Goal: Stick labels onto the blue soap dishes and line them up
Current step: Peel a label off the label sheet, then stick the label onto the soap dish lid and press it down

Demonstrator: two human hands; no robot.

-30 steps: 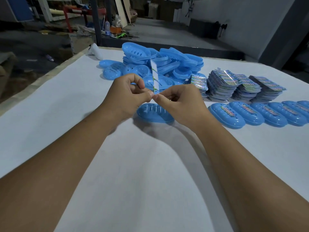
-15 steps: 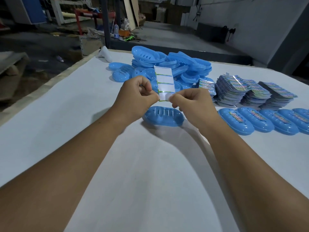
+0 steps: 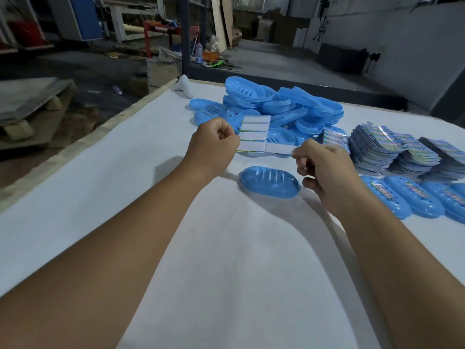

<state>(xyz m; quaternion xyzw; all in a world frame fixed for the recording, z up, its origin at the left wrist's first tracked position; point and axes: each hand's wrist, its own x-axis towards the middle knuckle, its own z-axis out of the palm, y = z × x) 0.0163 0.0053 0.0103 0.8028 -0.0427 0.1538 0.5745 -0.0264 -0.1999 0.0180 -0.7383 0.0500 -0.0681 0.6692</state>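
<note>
Head view shows the left hand [image 3: 214, 144] pinching a white backing sheet of striped labels [image 3: 254, 133], held up above the white-covered table [image 3: 100, 197], while the right hand [image 3: 324, 170] draws one narrow label strip [image 3: 279, 149] sideways off the sheet's bottom row, thumb and forefinger clamped on its end. The other fingers [image 3: 310, 183] of that hand are curled under.

The strip looks thin and limp, so it could curl back and stick to itself or to the sheet if it is pulled off at a slant. Only its pale back faces the camera, so I cannot tell whether it has fully left the sheet. A skewed lay on the ribbed, slotted top of the single blue oval plastic soap dish [image 3: 269, 181], lying just below the hands near the middle of the table, would likely leave a crooked or wrinkled label. The dish is light and loose and may slide when pressed.

Toward the far edge sits a heap of unlabelled blue soap dishes [image 3: 284, 107], directly behind the sheet. By the right edge lie stacks of shiny printed label sheets [image 3: 392, 147], and in front of them a row of labelled blue dishes [image 3: 407, 200]. Nothing stands between the strip and the single dish; the row's near end is free for it.
</note>
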